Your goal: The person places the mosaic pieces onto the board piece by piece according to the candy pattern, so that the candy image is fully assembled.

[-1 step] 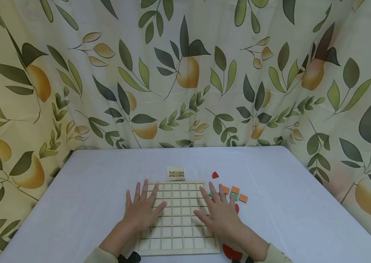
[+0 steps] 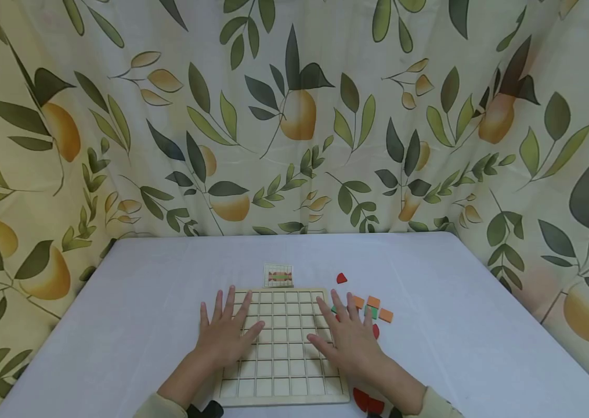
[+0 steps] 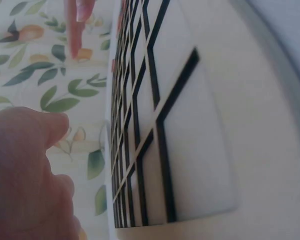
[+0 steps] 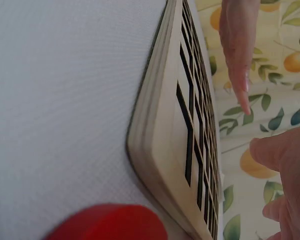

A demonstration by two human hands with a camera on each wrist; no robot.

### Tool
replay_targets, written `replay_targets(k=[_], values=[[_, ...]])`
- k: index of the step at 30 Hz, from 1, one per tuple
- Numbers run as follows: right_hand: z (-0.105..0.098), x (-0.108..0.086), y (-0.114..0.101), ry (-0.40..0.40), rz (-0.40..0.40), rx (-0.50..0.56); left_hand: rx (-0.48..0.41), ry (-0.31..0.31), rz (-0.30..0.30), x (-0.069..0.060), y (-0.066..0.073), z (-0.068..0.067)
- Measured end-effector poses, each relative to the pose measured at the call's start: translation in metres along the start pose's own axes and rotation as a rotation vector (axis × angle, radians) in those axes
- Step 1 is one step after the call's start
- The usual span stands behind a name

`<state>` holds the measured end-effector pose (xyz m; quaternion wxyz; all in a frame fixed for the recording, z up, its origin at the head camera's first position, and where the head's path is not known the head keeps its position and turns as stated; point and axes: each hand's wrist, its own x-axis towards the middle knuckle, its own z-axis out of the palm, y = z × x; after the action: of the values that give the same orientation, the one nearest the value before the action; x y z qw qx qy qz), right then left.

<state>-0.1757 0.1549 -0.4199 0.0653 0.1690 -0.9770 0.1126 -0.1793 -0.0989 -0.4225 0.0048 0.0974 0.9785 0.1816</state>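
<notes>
A pale wooden board with a grid of square cells (image 2: 280, 351) lies on the white table. Over its left side is my left hand (image 2: 225, 339), fingers spread and straight. My right hand (image 2: 353, 342) is spread over the board's right edge, fingertips near the small coloured pieces. Neither hand holds anything. The left wrist view shows the board's corner (image 3: 260, 150) beside my left hand (image 3: 25, 170); the right wrist view shows its thick edge (image 4: 150, 125) and my right hand (image 4: 290, 175). Whether the palms touch the board, I cannot tell.
A small card with a printed picture (image 2: 278, 276) stands behind the board. To the right lie orange squares (image 2: 386, 315), a green piece (image 2: 372, 312) and a red piece (image 2: 342, 278). Larger red pieces (image 2: 361, 399) sit by my right forearm. A leaf-patterned curtain (image 2: 294, 174) hangs behind the table.
</notes>
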Motion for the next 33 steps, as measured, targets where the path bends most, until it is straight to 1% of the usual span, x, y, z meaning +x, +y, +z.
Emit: replay_targets(k=[4,10,12,16,20,24,26,31,33], values=[[0.002,0.002,0.001,-0.004,-0.009,-0.019,0.009,-0.01,-0.01,0.0,-0.004,0.003],[0.002,0.007,0.01,0.017,-0.033,-0.02,-0.031,0.0,0.012,0.0,-0.006,0.003],[0.001,0.009,0.015,0.033,-0.047,-0.008,-0.041,-0.001,0.019,0.0,-0.006,0.003],[-0.002,0.012,0.023,0.071,-0.065,0.04,-0.05,-0.006,0.013,-0.002,-0.009,0.005],[-0.007,0.013,0.03,0.076,-0.042,0.086,-0.086,0.001,-0.003,-0.009,-0.015,0.007],[-0.008,0.018,0.038,0.047,-0.024,0.066,-0.147,-0.002,-0.013,-0.019,-0.022,0.006],[-0.007,0.021,0.042,0.043,-0.012,0.075,-0.183,-0.017,-0.006,-0.025,-0.025,0.006],[-0.007,0.028,0.052,0.072,0.008,0.139,-0.308,-0.109,0.021,-0.039,-0.032,0.007],[-0.007,0.031,0.055,0.078,-0.005,0.156,-0.368,-0.14,0.035,-0.045,-0.034,0.007]])
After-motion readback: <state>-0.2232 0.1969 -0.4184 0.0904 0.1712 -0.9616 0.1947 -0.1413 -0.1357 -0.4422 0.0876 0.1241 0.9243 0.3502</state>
